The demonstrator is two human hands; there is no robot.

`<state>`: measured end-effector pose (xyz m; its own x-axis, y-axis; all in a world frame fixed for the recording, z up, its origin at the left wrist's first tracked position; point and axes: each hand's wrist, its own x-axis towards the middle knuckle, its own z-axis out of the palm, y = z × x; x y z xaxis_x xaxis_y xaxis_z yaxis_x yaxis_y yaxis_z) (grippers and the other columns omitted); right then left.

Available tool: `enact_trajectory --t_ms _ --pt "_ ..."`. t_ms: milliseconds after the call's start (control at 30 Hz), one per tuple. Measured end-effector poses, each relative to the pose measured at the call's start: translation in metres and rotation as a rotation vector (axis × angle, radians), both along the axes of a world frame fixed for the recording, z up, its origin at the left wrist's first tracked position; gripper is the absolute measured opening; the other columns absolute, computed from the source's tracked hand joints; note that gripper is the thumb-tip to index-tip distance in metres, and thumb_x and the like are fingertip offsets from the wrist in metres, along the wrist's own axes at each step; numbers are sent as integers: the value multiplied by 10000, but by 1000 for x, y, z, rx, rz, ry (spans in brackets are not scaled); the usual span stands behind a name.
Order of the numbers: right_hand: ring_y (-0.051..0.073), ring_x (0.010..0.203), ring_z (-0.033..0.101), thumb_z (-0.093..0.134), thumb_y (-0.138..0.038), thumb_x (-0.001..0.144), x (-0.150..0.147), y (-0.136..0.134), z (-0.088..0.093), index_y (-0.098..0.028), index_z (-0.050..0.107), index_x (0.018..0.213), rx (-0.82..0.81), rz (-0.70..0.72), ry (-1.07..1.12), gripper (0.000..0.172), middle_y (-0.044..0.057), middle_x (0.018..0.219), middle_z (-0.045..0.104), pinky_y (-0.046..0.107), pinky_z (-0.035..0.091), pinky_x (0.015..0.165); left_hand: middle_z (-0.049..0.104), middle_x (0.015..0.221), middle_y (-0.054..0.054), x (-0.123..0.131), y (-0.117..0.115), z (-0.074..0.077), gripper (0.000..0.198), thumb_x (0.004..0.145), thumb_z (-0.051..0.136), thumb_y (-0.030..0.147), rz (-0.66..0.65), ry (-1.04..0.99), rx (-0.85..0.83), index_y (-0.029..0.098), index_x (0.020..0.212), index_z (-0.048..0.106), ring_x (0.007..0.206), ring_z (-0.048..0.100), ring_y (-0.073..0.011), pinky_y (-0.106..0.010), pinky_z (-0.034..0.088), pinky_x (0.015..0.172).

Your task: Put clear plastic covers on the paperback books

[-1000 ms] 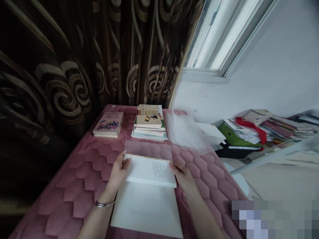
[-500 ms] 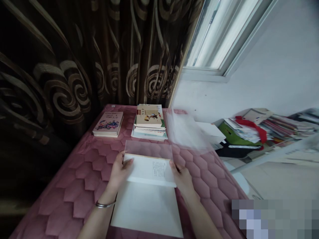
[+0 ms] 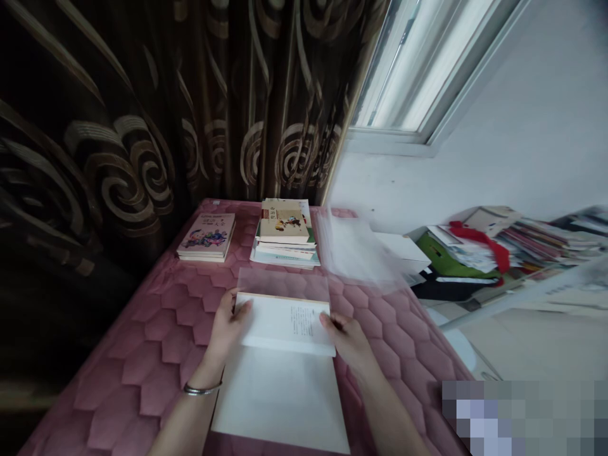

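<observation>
A book (image 3: 275, 323) lies on the pink quilted surface in front of me, its visible page white with a block of small print near the right end. My left hand (image 3: 230, 323) grips its left edge, thumb on the page; the other fingers are partly hidden. At the opposite edge, my right hand (image 3: 349, 339) is closed on the book too, its thumb close to the print. Clear plastic film (image 3: 284, 280) sticks out beyond the far edge. On the near side, a large pale cover or sheet (image 3: 280, 396) spreads toward me; how it joins the book is unclear.
The pink quilted surface (image 3: 156, 380) carries a small stack of books (image 3: 206, 237) at far left and a taller stack (image 3: 284, 231) at far centre. Clear plastic sheets (image 3: 358, 250) lie right of them. A patterned curtain (image 3: 228, 95) hangs behind; a cluttered shelf (image 3: 522, 253) stands right.
My right hand has shifted slightly left, its thumb further onto the page. The book, the plastic film and my left hand stay nearly where they were.
</observation>
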<state>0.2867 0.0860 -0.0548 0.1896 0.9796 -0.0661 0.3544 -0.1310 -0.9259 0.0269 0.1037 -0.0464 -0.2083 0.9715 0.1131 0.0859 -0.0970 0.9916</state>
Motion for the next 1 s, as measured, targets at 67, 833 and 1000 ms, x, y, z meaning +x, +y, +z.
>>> enact_trajectory --t_ms 67,833,1000 --pt "148 506 462 553 -589 727 -1 0 1 -208 525 538 10 31 -25 426 -19 505 511 247 304 474 659 867 -35 0 0 0 401 729 655 397 -11 -2 1 168 1036 538 839 626 -184 -276 475 720" --pt "228 654 600 571 -676 672 11 -6 29 -191 577 593 -4 -48 -143 491 65 666 661 308 434 589 653 810 -18 2 2 -4 372 726 644 384 13 -15 9 167 1004 525 751 613 -157 -240 457 647" --pt "216 660 595 534 -658 741 3 -11 39 -187 612 625 -25 137 -12 490 46 674 665 277 414 564 654 821 -25 2 2 -4 368 718 640 364 20 -10 -1 162 1002 522 755 613 -159 -243 455 650"
